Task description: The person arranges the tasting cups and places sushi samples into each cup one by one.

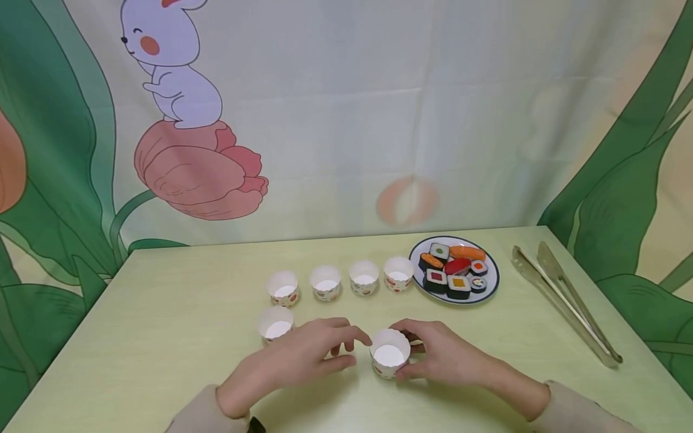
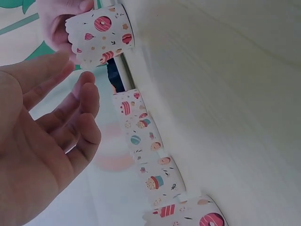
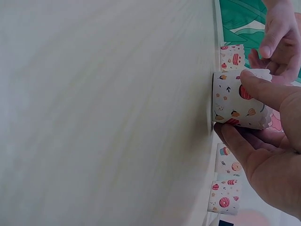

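Observation:
In the head view, my right hand (image 1: 446, 352) grips a white paper baking cup (image 1: 385, 368) by its right side, thumb in front and fingers behind. Its wall, printed with donuts and cakes, shows in the right wrist view between thumb and fingers. Left of that cup hovers my left hand (image 1: 316, 352), fingers loosely bent and nothing held. Its index fingertip is close to the cup's rim; whether it touches, I cannot tell. Another baking cup (image 1: 276, 323) stands just behind the left hand, which partly hides it. Farther back, several matching cups (image 1: 326, 284) stand in a row.
A blue-rimmed plate (image 1: 494, 279) with sushi pieces (image 1: 458, 287) stands at the back right, close to the row's last cup. Metal tongs (image 1: 568, 307) lie along the table's right side. A printed curtain (image 1: 335, 120) hangs behind the table (image 1: 162, 313).

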Available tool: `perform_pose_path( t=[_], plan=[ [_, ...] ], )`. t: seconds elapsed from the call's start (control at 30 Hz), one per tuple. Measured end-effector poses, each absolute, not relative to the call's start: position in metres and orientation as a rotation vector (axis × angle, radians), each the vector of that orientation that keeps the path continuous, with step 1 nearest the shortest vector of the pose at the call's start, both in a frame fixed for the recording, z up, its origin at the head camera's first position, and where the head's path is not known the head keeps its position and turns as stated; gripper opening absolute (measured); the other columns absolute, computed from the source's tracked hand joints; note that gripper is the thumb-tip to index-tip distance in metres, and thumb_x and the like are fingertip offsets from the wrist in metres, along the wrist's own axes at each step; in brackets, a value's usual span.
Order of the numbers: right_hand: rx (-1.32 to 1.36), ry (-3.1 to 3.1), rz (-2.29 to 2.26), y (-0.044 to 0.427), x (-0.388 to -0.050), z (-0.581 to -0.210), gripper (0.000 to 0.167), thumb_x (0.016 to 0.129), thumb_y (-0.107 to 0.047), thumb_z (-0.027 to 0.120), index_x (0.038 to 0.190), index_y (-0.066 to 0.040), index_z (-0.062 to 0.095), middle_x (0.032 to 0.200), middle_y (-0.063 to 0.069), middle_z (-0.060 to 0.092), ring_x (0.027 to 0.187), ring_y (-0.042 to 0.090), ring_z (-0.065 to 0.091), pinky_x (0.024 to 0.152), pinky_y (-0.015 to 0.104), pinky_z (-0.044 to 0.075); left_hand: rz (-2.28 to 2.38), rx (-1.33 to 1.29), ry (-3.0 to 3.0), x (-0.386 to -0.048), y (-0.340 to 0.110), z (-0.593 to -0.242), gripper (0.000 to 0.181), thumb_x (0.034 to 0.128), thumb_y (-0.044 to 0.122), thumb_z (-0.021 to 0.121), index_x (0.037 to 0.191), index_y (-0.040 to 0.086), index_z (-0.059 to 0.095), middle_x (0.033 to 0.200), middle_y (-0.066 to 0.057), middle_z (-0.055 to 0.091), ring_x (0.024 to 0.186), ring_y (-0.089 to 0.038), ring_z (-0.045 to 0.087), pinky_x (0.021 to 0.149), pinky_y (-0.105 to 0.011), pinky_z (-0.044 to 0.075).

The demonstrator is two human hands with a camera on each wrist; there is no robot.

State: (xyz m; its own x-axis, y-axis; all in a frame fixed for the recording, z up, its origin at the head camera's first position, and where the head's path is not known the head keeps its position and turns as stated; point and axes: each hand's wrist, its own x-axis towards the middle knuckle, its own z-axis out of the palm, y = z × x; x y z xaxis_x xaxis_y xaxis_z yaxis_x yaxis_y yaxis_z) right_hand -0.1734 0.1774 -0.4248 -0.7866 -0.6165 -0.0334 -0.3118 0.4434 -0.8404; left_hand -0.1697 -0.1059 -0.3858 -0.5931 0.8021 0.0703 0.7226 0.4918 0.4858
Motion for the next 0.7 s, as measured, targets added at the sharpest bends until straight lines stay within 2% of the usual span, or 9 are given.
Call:
perform_pose_path(
  t=[0.1, 0.27, 0.5, 0.7],
  plan=[
    [-0.796, 2.358, -1.280, 0.178, -0.173, -0.425, 0.060, 0.082, -0.019, 0.090, 0.133, -0.005, 0.060, 0.123, 0.003, 0.065, 0.115, 0.023, 0.064, 0.098, 0.035, 0.053, 0.711, 1.344, 2.557, -0.168, -0.103, -0.386, 0.028, 0.1013, 0.016, 0.068, 0.130, 0.019, 0.068, 0.103, 0.005, 0.062, 0.084, -0.002, 0.058, 0.075, -0.020, 0.050],
    [-0.803, 2.356, -1.281, 0.177, -0.173, -0.425, 0.060, 0.082, -0.018, 0.090, 0.132, -0.005, 0.060, 0.122, 0.003, 0.066, 0.115, 0.024, 0.065, 0.096, 0.032, 0.053, 0.702, 1.391, 2.540, -0.168, -0.097, -0.386, 0.025, 0.1014, 0.015, 0.068, 0.127, 0.014, 0.070, 0.104, 0.002, 0.062, 0.083, -0.004, 0.056, 0.076, -0.017, 0.048],
    [-0.808, 2.355, -1.272, 0.175, -0.173, -0.424, 0.060, 0.082, -0.017, 0.089, 0.132, -0.003, 0.060, 0.123, 0.005, 0.065, 0.116, 0.026, 0.064, 0.096, 0.033, 0.054, 0.647, 1.430, 2.574, -0.169, -0.091, -0.390, 0.021, 0.1001, 0.015, 0.070, 0.121, 0.014, 0.073, 0.101, 0.003, 0.060, 0.079, -0.004, 0.052, 0.074, -0.015, 0.045],
    [-0.818, 2.360, -1.273, 0.175, -0.172, -0.424, 0.059, 0.082, -0.016, 0.089, 0.131, -0.002, 0.060, 0.123, 0.006, 0.065, 0.116, 0.026, 0.064, 0.095, 0.032, 0.054, 0.641, 1.455, 2.580, -0.169, -0.087, -0.391, 0.018, 0.0986, 0.012, 0.071, 0.117, 0.014, 0.075, 0.098, 0.005, 0.060, 0.082, -0.009, 0.056, 0.075, -0.015, 0.044]
  ],
)
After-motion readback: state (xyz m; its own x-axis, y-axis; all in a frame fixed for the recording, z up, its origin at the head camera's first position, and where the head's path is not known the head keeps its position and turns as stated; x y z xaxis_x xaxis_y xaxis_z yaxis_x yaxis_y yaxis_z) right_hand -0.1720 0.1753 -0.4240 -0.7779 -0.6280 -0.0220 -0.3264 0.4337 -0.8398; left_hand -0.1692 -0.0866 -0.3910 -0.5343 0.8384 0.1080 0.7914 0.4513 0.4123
